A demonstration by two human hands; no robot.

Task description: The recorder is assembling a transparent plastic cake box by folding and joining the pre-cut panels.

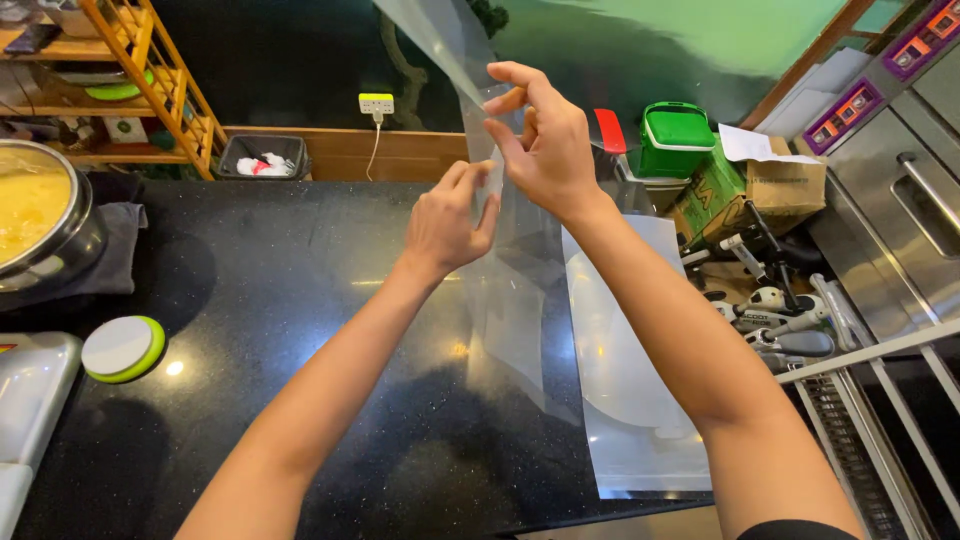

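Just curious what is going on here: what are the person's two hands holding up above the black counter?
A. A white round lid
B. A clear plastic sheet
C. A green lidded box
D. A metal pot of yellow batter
B: both the left hand and the right hand pinch a clear, see-through plastic sheet that hangs from their fingers above the black speckled counter.
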